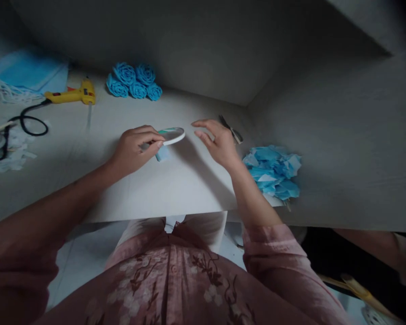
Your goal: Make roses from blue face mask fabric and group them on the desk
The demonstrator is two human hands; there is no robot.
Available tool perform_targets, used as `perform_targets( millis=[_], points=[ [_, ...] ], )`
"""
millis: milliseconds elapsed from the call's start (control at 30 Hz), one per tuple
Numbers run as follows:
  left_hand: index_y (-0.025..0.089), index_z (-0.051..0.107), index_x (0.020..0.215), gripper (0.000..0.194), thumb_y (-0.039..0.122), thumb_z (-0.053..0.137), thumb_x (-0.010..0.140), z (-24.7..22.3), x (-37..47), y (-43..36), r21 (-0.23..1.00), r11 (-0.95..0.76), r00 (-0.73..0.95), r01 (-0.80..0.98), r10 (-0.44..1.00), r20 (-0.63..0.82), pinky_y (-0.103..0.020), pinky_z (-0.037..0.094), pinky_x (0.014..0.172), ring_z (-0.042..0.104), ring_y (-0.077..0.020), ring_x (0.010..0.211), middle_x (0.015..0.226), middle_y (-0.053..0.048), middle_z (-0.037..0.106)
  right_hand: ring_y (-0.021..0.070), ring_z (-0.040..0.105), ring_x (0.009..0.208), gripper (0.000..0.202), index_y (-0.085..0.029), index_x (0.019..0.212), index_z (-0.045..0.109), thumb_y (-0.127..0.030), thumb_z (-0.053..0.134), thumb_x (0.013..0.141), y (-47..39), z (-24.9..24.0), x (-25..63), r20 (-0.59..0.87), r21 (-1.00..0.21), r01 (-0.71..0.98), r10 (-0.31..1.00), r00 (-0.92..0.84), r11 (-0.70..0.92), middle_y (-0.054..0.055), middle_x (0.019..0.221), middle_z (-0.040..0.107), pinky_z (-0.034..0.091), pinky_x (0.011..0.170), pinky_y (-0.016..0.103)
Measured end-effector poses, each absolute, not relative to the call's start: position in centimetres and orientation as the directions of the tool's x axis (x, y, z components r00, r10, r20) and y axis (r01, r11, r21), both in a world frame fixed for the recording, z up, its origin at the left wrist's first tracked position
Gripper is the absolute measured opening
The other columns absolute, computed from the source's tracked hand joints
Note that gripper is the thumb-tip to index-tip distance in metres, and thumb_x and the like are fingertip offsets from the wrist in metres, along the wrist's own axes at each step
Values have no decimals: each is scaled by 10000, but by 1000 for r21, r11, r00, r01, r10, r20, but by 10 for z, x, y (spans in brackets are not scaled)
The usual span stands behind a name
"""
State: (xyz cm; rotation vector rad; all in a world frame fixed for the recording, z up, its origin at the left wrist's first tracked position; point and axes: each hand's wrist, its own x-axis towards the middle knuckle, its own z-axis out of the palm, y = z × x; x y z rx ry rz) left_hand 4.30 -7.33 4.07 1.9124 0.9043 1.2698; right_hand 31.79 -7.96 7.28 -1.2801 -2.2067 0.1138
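Observation:
Over the middle of the table, my left hand (138, 146) pinches a narrow roll of white tape (180, 135) by its near-left rim; a bit of green shows on its inner side. My right hand (218, 140) hovers just right of the roll, thumb and fingers apart, with nothing visible in them. Below my left fingertips lies a small light blue piece (163, 154), partly hidden by the hand. Scissors (232, 130) with dark blades lie just behind my right hand.
Blue crepe-like roses (135, 81) are stacked at the back. A yellow glue gun (72, 94) with a black cord stands left, near blue sheets (29, 72) and white scraps (10, 151). Crumpled blue pieces (274, 171) lie at the right. Grey panels rise behind and right.

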Motion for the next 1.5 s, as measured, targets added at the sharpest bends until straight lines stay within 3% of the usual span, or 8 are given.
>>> perform_targets(
  millis=[200,533,700,833,900,967,1133,1500],
  points=[
    [203,752,798,196,381,744,878,32,42,-62,961,-242,100,-134,961,257,-312,553,752,673,-171,748,778,-44,738,368,783,1071,490,-67,1515,591,-195,494,1052,-41,45,392,201,-67,983,963,180,-169,283,1149,794,584,933,497],
    [150,694,760,221,310,723,909,26,39,-49,912,-106,120,-397,979,166,-274,588,681,657,-148,705,739,-57,679,451,766,1086,382,-10,1296,700,-205,585,989,-17,21,419,157,-105,953,942,297,-283,309,1047,762,549,931,587],
    [121,715,790,241,330,743,908,29,40,-50,897,-81,118,-434,982,146,-263,576,651,646,-143,667,698,-51,659,413,737,1173,428,-27,1292,689,-200,656,901,-13,25,418,195,-341,905,923,331,-253,322,1187,748,529,1020,577],
    [121,724,805,268,358,743,928,31,40,-50,894,-68,127,-444,982,137,-262,562,638,636,-145,648,665,-39,640,271,757,1009,587,-138,1459,601,-323,680,908,-13,33,394,144,-584,805,962,231,-106,193,1200,775,600,905,431],
    [121,733,817,282,376,738,938,31,40,-49,889,-65,127,-453,982,137,-262,553,622,628,-146,634,638,-30,623,208,733,913,685,-214,1501,562,-435,737,876,-18,41,374,92,-864,504,990,106,26,117,1159,767,620,865,383],
    [119,741,832,291,385,731,950,31,40,-47,881,-54,133,-470,982,131,-263,546,614,624,-148,622,619,-26,614,166,702,860,793,-274,1432,601,-583,858,748,-27,49,352,94,-975,197,994,-57,103,48,1100,737,632,884,363],
    [116,750,842,318,400,708,979,31,38,-46,877,-1,171,-481,981,95,-270,530,602,617,-150,594,585,-24,611,122,598,682,880,-237,1316,671,-828,825,683,-63,53,307,41,-985,-168,898,-438,-37,-21,818,645,654,785,340],
    [147,754,798,486,530,591,1051,31,40,-48,911,34,183,-412,982,46,-297,533,626,614,-154,563,556,-14,602,130,609,742,818,-212,1216,723,-890,718,759,-93,30,284,-19,-933,-252,735,-677,-257,9,843,649,658,813,326]
  ],
)
